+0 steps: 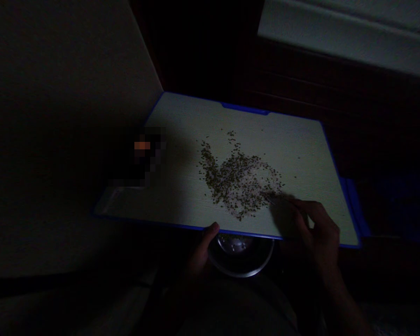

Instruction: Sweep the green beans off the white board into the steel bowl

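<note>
A white board with a blue rim [182, 116] lies in front of me in a dark room. A loose heap of small dark seeds or grains [240, 179] is spread over its middle. My right hand [317, 228] rests on the board's near right part, fingers closed on a thin stick-like tool [280, 200] whose tip touches the heap's edge. My left hand [201, 254] grips the rim of a round metal bowl [241, 256] held just under the board's near edge, thumb up against that edge.
A pale wall [56, 93] stands on the left. A light slanted surface [346, 32] shows at the top right above dark furniture. A blurred dark object with an orange spot [143, 149] sits at the board's left side. Everything else is too dark to make out.
</note>
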Available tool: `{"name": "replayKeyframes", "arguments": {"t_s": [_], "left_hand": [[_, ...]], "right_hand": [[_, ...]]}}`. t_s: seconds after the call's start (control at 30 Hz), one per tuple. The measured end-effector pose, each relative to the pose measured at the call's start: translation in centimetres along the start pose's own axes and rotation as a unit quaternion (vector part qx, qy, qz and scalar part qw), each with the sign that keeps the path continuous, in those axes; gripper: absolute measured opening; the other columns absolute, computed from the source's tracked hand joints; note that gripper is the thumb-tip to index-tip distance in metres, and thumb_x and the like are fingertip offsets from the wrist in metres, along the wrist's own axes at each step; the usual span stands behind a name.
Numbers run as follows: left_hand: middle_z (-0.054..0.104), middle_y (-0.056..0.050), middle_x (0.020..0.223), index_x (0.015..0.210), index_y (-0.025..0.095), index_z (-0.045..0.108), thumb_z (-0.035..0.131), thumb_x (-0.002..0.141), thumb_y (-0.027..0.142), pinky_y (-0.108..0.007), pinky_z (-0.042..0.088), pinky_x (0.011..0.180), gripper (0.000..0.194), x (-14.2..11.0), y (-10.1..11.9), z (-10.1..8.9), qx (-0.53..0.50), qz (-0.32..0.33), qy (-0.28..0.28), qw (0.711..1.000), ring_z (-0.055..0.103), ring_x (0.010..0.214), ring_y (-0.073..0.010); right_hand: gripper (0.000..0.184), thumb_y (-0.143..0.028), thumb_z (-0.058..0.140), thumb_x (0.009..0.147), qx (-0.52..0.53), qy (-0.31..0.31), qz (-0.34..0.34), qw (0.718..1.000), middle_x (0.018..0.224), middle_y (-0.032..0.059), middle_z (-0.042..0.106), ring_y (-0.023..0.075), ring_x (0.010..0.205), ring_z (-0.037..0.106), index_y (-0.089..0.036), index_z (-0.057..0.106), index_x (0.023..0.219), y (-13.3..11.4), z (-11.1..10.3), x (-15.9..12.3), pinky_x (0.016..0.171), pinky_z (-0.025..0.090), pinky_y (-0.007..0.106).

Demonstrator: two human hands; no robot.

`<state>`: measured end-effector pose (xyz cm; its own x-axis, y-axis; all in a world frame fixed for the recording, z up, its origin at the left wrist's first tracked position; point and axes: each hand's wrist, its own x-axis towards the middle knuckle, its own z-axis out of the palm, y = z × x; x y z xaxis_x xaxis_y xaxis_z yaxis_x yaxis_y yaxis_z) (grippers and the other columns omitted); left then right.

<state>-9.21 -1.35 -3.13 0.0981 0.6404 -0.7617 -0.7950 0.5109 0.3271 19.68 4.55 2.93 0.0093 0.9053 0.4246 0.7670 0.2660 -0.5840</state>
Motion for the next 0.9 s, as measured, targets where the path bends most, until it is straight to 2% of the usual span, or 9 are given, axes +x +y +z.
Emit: {"name": "replayKeyframes", "arguments": {"t_s": [0.13,0.2,0.37,0.53,0.67,0.73,0.83,0.9], "left_hand": [[0.087,-0.013,0.149,0.154,0.022,0.076,0.091,0.101,0.038,-0.049,0.052,0.134,0.057,0.1,-0.1,0.2,-0.007,-0.007,-0.002,1.000,0.075,0.150,-0.0364],[0.088,-0.012,0.148,0.160,0.022,0.072,0.091,0.101,0.039,-0.049,0.051,0.135,0.064,0.1,-0.1,0.1,-0.007,-0.002,-0.001,1.000,0.075,0.151,-0.0365],[0.085,-0.013,0.152,0.160,0.020,0.073,0.091,0.102,0.040,-0.049,0.048,0.138,0.065,-0.1,-0.2,0.3,0.005,0.005,0.004,1.000,0.073,0.153,-0.0366],[0.087,-0.012,0.148,0.157,0.022,0.076,0.095,0.098,0.039,-0.051,0.045,0.141,0.065,-0.3,-0.4,0.8,0.019,0.013,0.011,1.000,0.069,0.157,-0.0375],[0.087,-0.009,0.151,0.152,0.025,0.079,0.096,0.098,0.041,-0.044,0.044,0.141,0.059,-0.2,-0.9,0.6,0.026,0.018,0.020,0.999,0.063,0.164,-0.0327],[0.082,-0.012,0.158,0.149,0.025,0.080,0.092,0.102,0.042,-0.049,0.045,0.140,0.052,-0.1,-1.1,0.4,0.029,0.014,0.023,0.999,0.065,0.162,-0.0334],[0.073,-0.016,0.168,0.147,0.025,0.079,0.083,0.109,0.044,-0.064,0.052,0.132,0.043,0.0,-1.3,0.2,0.030,0.005,0.018,0.999,0.070,0.154,-0.0362],[0.070,-0.016,0.169,0.148,0.026,0.078,0.080,0.111,0.045,-0.065,0.055,0.128,0.042,0.1,-1.4,0.3,0.028,-0.002,0.012,1.000,0.071,0.150,-0.0360]], "right_hand": [[0.028,-0.047,0.072,0.109,-0.018,0.028,0.035,0.999,0.111,0.0086,0.088,0.0285,0.100,0.081,-0.026,0.087,0.119,1.3,-1.1,1.7,0.088,0.065,0.045],[0.031,-0.049,0.071,0.109,-0.023,0.037,0.049,0.998,0.112,0.0096,0.088,0.0285,0.099,0.082,-0.025,0.087,0.121,1.8,-1.5,2.4,0.085,0.065,0.043],[0.035,-0.052,0.070,0.108,-0.026,0.022,0.057,0.998,0.109,0.0100,0.089,0.0291,0.096,0.082,-0.024,0.088,0.120,2.5,-0.9,3.3,0.084,0.065,0.045],[0.032,-0.051,0.071,0.109,-0.002,-0.019,0.037,0.999,0.114,0.0089,0.090,0.0288,0.102,0.084,-0.027,0.088,0.123,0.8,0.9,3.2,0.090,0.066,0.047],[0.026,-0.045,0.071,0.112,0.025,-0.060,0.009,0.998,0.121,0.0066,0.091,0.0280,0.108,0.085,-0.032,0.087,0.128,-1.4,1.9,2.6,0.095,0.066,0.049],[0.024,-0.042,0.070,0.113,0.034,-0.070,-0.006,0.997,0.122,0.0057,0.090,0.0275,0.109,0.084,-0.033,0.086,0.127,-2.2,2.2,2.4,0.097,0.066,0.050],[0.021,-0.039,0.070,0.114,0.046,-0.075,-0.028,0.996,0.119,0.0049,0.090,0.0263,0.106,0.083,-0.033,0.086,0.125,-2.8,2.3,2.2,0.096,0.064,0.049],[0.019,-0.035,0.070,0.113,0.053,-0.077,-0.040,0.995,0.118,0.0046,0.090,0.0259,0.106,0.082,-0.033,0.086,0.125,-2.9,2.1,2.2,0.096,0.064,0.049]]}}
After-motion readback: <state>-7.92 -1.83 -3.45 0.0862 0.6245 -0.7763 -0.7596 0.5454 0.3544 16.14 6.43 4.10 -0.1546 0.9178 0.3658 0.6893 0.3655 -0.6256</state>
